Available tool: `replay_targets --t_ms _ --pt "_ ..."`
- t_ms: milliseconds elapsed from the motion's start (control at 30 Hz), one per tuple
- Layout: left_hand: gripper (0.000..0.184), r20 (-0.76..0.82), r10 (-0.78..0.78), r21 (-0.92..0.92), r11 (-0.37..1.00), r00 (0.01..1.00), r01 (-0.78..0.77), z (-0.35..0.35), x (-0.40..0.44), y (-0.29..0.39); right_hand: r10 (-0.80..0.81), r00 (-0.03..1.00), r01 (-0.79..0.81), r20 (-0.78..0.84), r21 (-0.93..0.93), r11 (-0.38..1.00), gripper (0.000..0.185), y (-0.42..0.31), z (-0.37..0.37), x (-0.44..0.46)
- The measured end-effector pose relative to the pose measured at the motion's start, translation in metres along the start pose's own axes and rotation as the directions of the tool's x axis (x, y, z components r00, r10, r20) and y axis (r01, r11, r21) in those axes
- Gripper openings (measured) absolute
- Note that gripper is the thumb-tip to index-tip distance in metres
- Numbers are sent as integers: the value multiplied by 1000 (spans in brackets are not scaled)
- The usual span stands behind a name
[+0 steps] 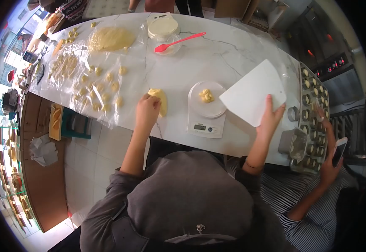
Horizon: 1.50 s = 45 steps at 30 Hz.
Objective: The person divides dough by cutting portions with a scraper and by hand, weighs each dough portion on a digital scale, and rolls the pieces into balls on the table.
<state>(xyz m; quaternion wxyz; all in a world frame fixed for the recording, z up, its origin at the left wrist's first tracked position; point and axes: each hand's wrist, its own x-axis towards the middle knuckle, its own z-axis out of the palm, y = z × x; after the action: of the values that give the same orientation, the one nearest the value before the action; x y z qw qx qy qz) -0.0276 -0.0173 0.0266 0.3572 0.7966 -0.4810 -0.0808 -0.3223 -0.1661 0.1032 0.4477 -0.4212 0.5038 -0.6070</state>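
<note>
My left hand [148, 108] is closed in a pinch at the near-left side of a long yellow dough piece [162, 103] lying on the marble table. My right hand [270, 115] grips a large white plastic dough scraper [252, 90], held tilted above the table right of the scale. Between my hands stands a white digital kitchen scale [205, 128]. A small crumpled lump of yellow dough [207, 95] rests on its round plate. The digits on its display are too small to read surely.
Plastic sheets [107, 71] cover several dough balls and a big dough slab [112, 38] at the left. A red spatula [181, 42] lies across a bowl at the back. At right, a tray [304, 96] holds several round moulds; a co-worker's hand [330, 168] holds a phone there.
</note>
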Motion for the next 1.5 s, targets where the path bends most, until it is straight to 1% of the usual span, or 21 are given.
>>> replay_targets --t_ms 33,100,133,233,333,433,533,633,733,833,933,1033,1233,1333,1433,1500 --pt "10 9 -8 -5 1000 1000 8 3 -3 0 -16 1000 16 -7 -2 1000 60 -4 -6 0" --pt "12 35 52 110 992 998 -56 5 -6 3 -54 998 53 -22 -8 999 60 -13 -15 -2" --pt "13 46 86 165 982 995 -93 5 -6 5 -30 999 30 -33 -3 1000 54 -20 -17 -5" --pt "17 76 97 241 964 992 -112 6 -12 13 -73 997 73 -33 -5 997 54 -28 -27 -9" --pt "23 82 140 355 921 987 -160 8 -18 21 -94 995 94 -17 -20 995 53 -33 -35 -9" --pt "27 90 117 421 896 989 -144 15 -20 22 -94 995 94 -22 -8 996 52 -33 -39 -7" --pt "28 82 101 393 911 992 -125 17 -18 17 -101 995 101 -11 -2 995 52 -34 -39 -6" --pt "27 80 20 255 966 997 -40 13 -15 12 -114 993 114 -13 -13 993 54 -36 -38 -6" --pt "26 -3 18 122 992 1000 -17 13 -15 7 -126 992 125 -19 -9 992 51 -36 -36 -6" --pt "26 9 -83 67 994 997 82 7 -16 15 -120 993 120 -22 -1 993 51 -32 -40 -3" --pt "24 20 -152 52 987 988 151 1 -15 26 -123 992 123 -5 9 992 51 -31 -42 -3" --pt "21 -14 -6 90 996 1000 8 9 -18 11 -126 992 127 -9 7 992 50 -31 -41 -4" --pt "21 -4 74 141 987 997 -73 8 -18 12 -110 994 110 -6 10 994 50 -32 -41 -3" --pt "25 58 20 127 992 998 -27 5 -19 17 -112 994 112 -16 0 994 49 -31 -42 -3" --pt "35 -7 -55 396 917 998 53 5 -33 46 -109 993 107 -40 -46 993 50 -34 -45 -5" --pt "42 -41 86 368 928 995 -65 0 -29 73 -82 996 81 -43 -24 996 55 -34 -50 -3"
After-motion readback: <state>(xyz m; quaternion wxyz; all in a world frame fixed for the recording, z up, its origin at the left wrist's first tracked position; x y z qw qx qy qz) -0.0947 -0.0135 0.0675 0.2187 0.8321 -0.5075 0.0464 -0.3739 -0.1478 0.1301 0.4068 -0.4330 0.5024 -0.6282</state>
